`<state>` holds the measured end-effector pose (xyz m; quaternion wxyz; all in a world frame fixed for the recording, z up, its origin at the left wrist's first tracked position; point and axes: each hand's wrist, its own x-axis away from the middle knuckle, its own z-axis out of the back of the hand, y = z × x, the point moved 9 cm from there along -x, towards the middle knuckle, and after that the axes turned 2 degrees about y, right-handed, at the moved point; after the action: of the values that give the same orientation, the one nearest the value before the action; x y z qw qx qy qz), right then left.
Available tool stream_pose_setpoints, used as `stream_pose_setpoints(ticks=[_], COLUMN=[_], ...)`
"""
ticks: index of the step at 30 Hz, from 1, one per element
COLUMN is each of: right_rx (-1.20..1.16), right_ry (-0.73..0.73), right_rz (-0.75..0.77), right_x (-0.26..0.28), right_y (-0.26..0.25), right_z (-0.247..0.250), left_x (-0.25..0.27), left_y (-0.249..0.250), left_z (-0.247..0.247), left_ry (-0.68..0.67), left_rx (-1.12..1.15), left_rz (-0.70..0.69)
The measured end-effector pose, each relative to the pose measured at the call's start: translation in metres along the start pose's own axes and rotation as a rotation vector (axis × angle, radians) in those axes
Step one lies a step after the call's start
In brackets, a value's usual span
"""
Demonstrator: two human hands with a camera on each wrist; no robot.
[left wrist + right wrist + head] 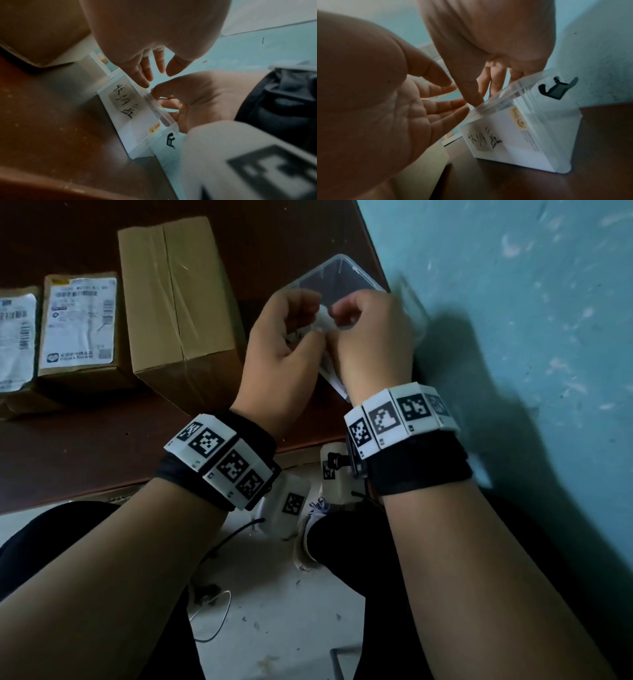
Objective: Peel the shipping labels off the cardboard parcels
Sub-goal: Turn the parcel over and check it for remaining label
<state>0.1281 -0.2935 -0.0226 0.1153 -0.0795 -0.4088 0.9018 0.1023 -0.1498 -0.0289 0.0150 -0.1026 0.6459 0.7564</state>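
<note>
A: We see both hands raised together over the clear box at the table's right edge, by the blue wall.

B: Agreed. From the head view, the left hand and right hand both pinch a crumpled white label between them, fingers curled in on it.

A: We can't see the label itself from either wrist view; there the fingertips just meet above the box rim.

B: The box carries a strip with handwritten characters on its side and a black clip at one end.

A: And the parcels? We count a big brown one just left of the hands, its top taped and bare.

B: Further left, a smaller parcel with its label on top, then a third at the frame edge, also labelled.

A: All three sit side by side on the table.
</note>
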Motion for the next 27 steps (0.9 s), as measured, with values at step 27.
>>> stream_pose_setpoints(ticks=[27], right_rx=[0.206], right_ry=[-0.062], right_rz=[0.06], right_x=[-0.001], right_y=[-0.008], right_z=[-0.011], left_x=[0.015], left_y=[0.036], left_z=[0.013], left_ry=[-0.093], left_rx=[-0.124], left_rz=[-0.295])
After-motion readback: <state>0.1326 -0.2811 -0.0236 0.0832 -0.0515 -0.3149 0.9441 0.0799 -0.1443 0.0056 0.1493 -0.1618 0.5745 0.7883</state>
